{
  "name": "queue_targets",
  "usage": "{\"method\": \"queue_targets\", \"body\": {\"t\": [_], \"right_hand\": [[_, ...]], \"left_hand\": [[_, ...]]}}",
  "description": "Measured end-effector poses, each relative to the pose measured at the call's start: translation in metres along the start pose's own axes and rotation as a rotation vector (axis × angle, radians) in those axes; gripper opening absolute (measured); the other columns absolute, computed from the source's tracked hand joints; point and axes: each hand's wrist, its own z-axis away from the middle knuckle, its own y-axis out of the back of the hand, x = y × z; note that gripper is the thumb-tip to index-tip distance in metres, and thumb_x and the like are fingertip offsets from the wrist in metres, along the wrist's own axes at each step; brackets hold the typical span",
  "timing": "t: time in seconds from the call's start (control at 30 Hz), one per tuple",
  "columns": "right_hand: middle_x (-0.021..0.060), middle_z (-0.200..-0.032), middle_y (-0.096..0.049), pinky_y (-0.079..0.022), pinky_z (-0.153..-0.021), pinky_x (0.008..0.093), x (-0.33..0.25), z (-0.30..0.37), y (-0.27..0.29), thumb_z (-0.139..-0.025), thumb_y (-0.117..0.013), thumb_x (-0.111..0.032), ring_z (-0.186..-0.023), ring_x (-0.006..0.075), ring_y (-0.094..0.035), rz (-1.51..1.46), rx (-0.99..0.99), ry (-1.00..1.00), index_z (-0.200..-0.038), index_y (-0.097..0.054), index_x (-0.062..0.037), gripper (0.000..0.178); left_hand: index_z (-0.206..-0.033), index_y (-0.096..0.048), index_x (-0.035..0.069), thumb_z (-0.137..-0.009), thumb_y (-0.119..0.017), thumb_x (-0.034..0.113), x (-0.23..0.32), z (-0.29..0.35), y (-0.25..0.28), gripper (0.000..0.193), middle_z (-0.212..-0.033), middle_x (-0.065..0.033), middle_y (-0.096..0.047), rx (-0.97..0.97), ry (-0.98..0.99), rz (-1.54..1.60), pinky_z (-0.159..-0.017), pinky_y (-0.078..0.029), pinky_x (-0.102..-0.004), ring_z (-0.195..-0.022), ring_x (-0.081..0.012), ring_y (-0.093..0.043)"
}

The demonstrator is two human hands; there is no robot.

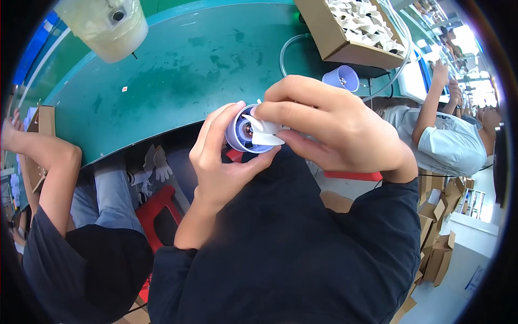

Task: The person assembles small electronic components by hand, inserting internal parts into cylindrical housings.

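Observation:
My left hand [211, 156] is wrapped round a small lavender cup-shaped housing [232, 138], with its open mouth facing up. Inside the housing a dark round centre with a coppery tint shows, partly covered. My right hand [342, 127] pinches a white fan blade piece [265, 139] between thumb and fingers, over the housing's mouth. Its curved blades overlap the rim, and I cannot tell whether it is seated on anything inside. Both hands are close together in front of my dark shirt, just off the table's near edge.
On the green table [162, 81], a cardboard box [345, 53] of white bladed pieces stands at the far right, near a lavender cup [350, 81] holding small metal parts. Clear tubing [283, 56] curves beside it. A translucent tub [110, 40] stands far left. Co-workers sit at both sides.

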Motion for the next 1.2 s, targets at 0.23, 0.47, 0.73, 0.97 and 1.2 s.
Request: {"method": "queue_targets", "body": {"t": [0.23,0.47,0.73,0.97,1.2], "right_hand": [[0.0134,-0.095,-0.052,-0.047,-0.072,0.0353,-0.003,-0.003,-0.010,-0.067,-0.066,0.004,-0.083,0.0288,-0.055,0.146,-0.106,0.012,-0.104,-0.055,0.0026,0.038],[0.0119,-0.092,-0.052,-0.046,-0.070,0.0346,-0.002,-0.009,-0.011,-0.055,-0.068,0.002,-0.081,0.0271,-0.053,0.237,-0.152,0.056,-0.104,-0.054,0.0025,0.051],[0.0113,-0.091,-0.052,-0.046,-0.068,0.0352,0.007,-0.014,-0.018,-0.052,-0.067,0.003,-0.079,0.0271,-0.053,0.199,-0.122,0.060,-0.102,-0.056,0.0028,0.052],[0.0122,-0.084,-0.050,-0.045,-0.065,0.0346,0.006,-0.009,-0.026,-0.060,-0.066,0.002,-0.074,0.0275,-0.053,0.182,-0.073,0.038,-0.099,-0.056,0.0034,0.040],[0.0123,-0.082,-0.049,-0.045,-0.063,0.0351,0.004,-0.004,-0.033,-0.071,-0.064,0.000,-0.073,0.0271,-0.054,0.180,-0.028,-0.002,-0.097,-0.056,0.0038,0.028]], "left_hand": [[-0.110,-0.058,-0.002,-0.054,-0.085,0.009,0.005,-0.001,0.002,0.063,-0.102,-0.0169,-0.061,-0.017,-0.047,-0.113,-0.077,-0.053,-0.0329,-0.089,-0.0277,-0.064],[-0.110,-0.058,-0.001,-0.053,-0.085,0.009,0.005,-0.002,0.001,0.063,-0.102,-0.0172,-0.061,-0.015,-0.075,-0.152,-0.076,-0.053,-0.0330,-0.089,-0.0284,-0.063],[-0.109,-0.058,-0.001,-0.053,-0.084,0.008,-0.001,-0.007,0.004,0.063,-0.102,-0.0168,-0.061,-0.023,-0.084,-0.187,-0.075,-0.053,-0.0332,-0.088,-0.0284,-0.063],[-0.109,-0.058,-0.001,-0.053,-0.084,0.008,-0.004,-0.003,0.003,0.063,-0.104,-0.0170,-0.061,-0.011,-0.105,-0.187,-0.075,-0.053,-0.0336,-0.089,-0.0287,-0.063],[-0.109,-0.058,-0.001,-0.052,-0.084,0.008,-0.006,0.000,0.000,0.064,-0.104,-0.0172,-0.061,0.014,-0.158,-0.221,-0.075,-0.053,-0.0339,-0.089,-0.0293,-0.063]]}}
